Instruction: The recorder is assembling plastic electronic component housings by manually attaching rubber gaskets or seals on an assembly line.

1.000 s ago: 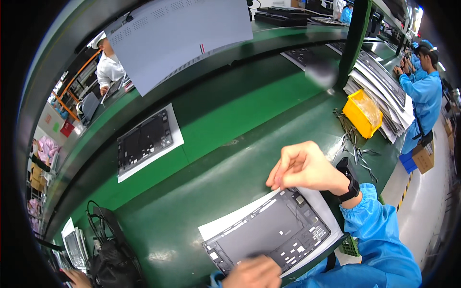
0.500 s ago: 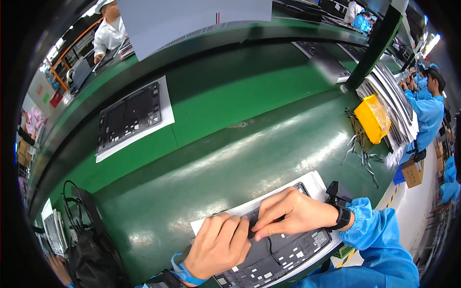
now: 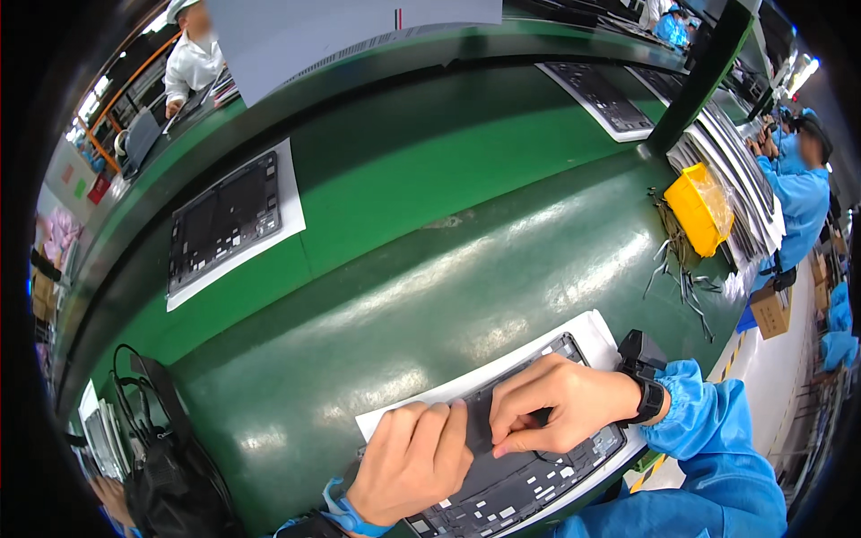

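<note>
A black flat device casing [image 3: 502, 487] with small white patches lies tilted on a white sheet [image 3: 587, 334] at the bench's near edge. My left hand [image 3: 413, 462] rests over its left half, fingers bent and close together; whatever is under the fingertips is hidden. Beside it my right hand [image 3: 560, 403] is closed in a pinch above the middle of the casing. A thin black cable [image 3: 547, 459] shows just below the right fingers and seems to run into them. Between the two hands a dark, smooth piece [image 3: 480, 421] is partly visible.
Further casings on white sheets lie across the bench, one at left [image 3: 229, 215] and one far right [image 3: 599, 97]. A yellow bin [image 3: 700, 211] stands near loose dark strips [image 3: 682, 269] and stacked sheets. At left sits a black bag [image 3: 175, 471] with cables. Co-workers stand beyond.
My right hand has shifted slightly right, away from my left hand, and more of the dark piece between them shows. Less of the black cable is visible below the right hand.
</note>
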`<state>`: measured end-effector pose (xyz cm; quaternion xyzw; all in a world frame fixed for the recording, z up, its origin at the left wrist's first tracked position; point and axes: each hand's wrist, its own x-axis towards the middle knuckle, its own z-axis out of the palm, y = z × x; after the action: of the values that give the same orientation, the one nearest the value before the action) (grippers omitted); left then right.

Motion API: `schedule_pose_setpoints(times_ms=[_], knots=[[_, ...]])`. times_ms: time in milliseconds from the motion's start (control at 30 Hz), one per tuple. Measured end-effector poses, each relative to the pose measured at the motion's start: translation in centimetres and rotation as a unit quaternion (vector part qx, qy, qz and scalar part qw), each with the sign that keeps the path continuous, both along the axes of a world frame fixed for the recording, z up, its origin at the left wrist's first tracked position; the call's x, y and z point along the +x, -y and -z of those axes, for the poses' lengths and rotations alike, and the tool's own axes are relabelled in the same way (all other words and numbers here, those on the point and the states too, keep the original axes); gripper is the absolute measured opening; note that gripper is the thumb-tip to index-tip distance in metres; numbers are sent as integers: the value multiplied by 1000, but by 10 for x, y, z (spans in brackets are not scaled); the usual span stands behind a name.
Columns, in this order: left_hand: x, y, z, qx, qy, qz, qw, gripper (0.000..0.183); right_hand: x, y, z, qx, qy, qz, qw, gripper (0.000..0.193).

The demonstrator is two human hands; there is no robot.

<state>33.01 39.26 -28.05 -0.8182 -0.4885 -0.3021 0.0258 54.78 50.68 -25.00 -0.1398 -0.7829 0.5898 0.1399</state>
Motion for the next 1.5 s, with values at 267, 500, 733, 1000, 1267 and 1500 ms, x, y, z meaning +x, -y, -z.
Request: schedule_pose_setpoints(times_ms=[267,500,733,1000,1267,1500], knots=[[-2,-3,-6,-54,-69,-9,996,42,-2,-3,2,66,-38,25,997,12],[2,1,-10,-82,-107,-42,990,53,3,-3,-9,14,68,50,996,15],[8,7,-4,-94,-107,-51,989,62,-6,-3,9,112,-60,99,987,10],[5,1,-3,-122,98,-32,987,54,-5,0,11,162,-5,120,979,15],[6,-3,-3,-86,148,-39,984,44,-11,-1,13,198,14,156,968,16],[6,-8,2,-87,155,-33,983,41,-9,-7,17,206,-1,136,969,17]])
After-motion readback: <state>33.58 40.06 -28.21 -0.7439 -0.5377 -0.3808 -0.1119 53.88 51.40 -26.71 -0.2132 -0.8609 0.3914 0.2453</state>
